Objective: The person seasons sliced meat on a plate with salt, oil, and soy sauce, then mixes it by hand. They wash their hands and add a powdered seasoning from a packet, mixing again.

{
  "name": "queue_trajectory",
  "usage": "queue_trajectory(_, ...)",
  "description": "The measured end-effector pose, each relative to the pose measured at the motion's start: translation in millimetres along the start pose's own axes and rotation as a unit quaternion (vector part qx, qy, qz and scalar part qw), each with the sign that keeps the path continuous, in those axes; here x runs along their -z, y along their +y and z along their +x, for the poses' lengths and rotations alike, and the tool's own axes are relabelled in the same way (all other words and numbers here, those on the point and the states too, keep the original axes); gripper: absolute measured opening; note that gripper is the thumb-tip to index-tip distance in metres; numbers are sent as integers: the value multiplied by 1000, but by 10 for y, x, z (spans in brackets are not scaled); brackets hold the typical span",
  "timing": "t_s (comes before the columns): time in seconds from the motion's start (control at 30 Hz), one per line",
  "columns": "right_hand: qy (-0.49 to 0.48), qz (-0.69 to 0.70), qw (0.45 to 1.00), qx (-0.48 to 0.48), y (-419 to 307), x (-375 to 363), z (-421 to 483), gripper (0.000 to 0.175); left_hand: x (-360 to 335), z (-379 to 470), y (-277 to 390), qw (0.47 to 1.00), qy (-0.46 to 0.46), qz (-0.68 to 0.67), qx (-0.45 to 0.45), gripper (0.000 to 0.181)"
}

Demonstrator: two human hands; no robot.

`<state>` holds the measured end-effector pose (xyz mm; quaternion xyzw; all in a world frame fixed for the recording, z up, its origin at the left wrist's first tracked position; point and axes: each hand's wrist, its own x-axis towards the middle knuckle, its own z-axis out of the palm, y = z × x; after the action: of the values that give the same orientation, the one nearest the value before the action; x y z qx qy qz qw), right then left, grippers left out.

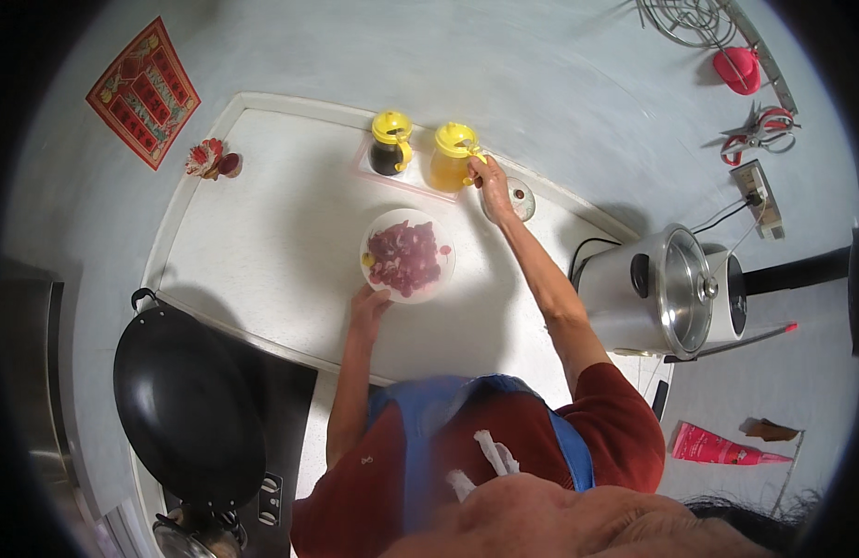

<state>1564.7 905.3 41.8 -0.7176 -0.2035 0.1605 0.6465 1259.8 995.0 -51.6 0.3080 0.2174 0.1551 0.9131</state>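
Note:
A white plate (445, 277) carries a heap of raw, dark red meat pieces (405, 257) on the counter in front of me. My left hand (370, 307) grips the plate's near rim, thumb over the edge and the other fingers partly hidden. Farther back, my right hand (493, 187) is closed around the yellow handle of a clear pot of amber liquid (449, 167) with a yellow lid. Whether that pot rests on its tray or is slightly raised, I cannot tell. Beside it stands a matching pot of dark liquid (386, 155) on the shallow clear tray (374, 173).
A round patterned lid (521, 199) with a brown knob lies behind my right wrist. To the right is a steel electric cooker (621, 300) with a glass lid. A black wok (189, 408) sits over the stove (286, 397) at left. Scissors (761, 136) hang on the wall.

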Motion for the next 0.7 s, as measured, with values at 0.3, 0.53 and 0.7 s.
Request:
queue_trajectory(0.3, -6, 16, 999, 33, 578, -43, 43, 26, 162, -100, 11, 997, 22, -57, -41, 42)
queue_trajectory(0.53, 6, 36, 999, -37, 364, -57, -32, 26, 197, 1, 124, 997, 26, -69, -38, 43)
queue_trajectory(0.7, 105, -171, 968, 153, 1, -264, -255, 28, 203, 31, 201, 996, 21, -59, -66, 43)
